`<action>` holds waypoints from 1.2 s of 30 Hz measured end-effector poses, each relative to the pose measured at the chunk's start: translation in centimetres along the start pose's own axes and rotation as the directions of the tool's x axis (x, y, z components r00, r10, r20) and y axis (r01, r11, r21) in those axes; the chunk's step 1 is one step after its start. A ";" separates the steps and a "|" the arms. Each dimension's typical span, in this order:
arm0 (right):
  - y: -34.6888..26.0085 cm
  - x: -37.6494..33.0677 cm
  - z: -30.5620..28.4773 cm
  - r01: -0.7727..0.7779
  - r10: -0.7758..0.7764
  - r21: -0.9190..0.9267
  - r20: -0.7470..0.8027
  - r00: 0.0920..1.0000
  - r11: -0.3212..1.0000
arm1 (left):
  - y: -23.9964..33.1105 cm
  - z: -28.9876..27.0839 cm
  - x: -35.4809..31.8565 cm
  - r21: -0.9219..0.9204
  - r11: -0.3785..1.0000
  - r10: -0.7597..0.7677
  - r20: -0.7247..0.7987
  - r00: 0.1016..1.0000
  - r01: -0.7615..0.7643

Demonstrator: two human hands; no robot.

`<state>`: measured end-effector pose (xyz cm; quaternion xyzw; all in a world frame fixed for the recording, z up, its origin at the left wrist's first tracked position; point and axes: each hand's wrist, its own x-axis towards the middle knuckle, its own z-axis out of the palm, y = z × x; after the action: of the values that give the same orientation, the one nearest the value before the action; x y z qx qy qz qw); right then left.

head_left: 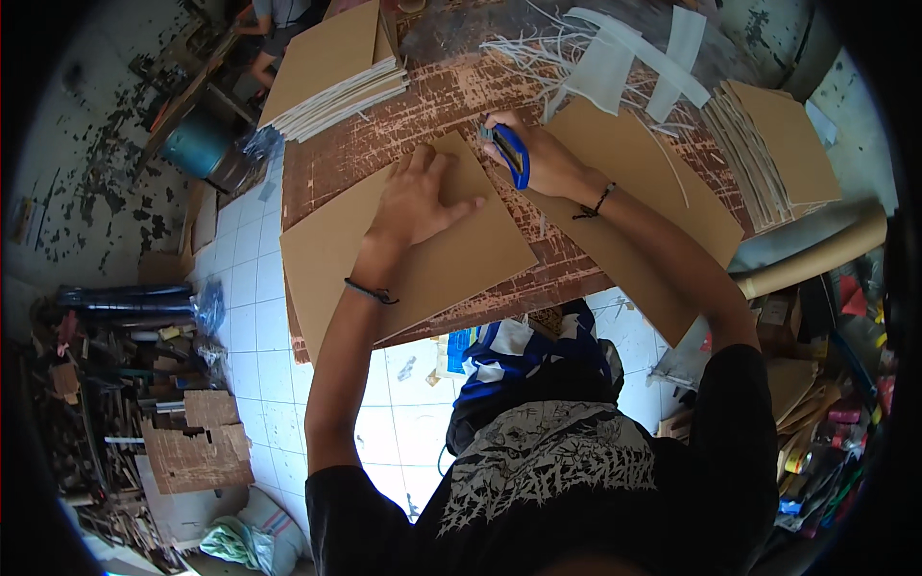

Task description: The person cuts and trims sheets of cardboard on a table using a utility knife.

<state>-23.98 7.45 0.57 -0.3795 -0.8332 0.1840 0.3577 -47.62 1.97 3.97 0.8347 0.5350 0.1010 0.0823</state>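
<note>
My left hand lies on a flat brown board with its fingers and thumb spread. The board rests on the scratched red-brown table. In my right hand is a blue utility knife, gripped beside the upper right edge of that board. I cannot make out its blade tip. A second brown board lies under my right wrist and forearm, and part of it reaches past the table's near edge.
A stack of boards stands at the far left, another stack at the right. White strips and thin trimmings litter the far side. A cardboard tube lies at right. Another person is beyond the table.
</note>
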 end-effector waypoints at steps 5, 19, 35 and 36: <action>0.5 -0.4 0.3 0.102 -0.096 0.109 -0.057 0.994 0.989 | -1.0 2.3 0.9 0.105 0.994 0.026 -0.073 0.997 -0.018; 1.4 -0.6 0.3 0.127 -0.115 0.160 -0.083 0.990 0.979 | -1.5 2.9 1.5 0.046 0.995 0.089 -0.112 0.990 -0.084; 0.5 -0.9 0.3 -0.018 0.056 0.458 -0.068 0.996 0.889 | -1.8 2.5 1.1 -0.016 0.992 0.120 -0.123 0.985 -0.123; 0.5 -0.9 0.2 -0.008 0.044 0.460 -0.068 0.997 0.888 | -1.6 2.4 1.1 -0.007 0.992 0.127 -0.131 0.983 -0.129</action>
<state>-23.41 7.07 -0.27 -0.3021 -0.7465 0.3659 0.4664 -48.00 3.54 1.31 0.8584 0.4836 0.1644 0.0470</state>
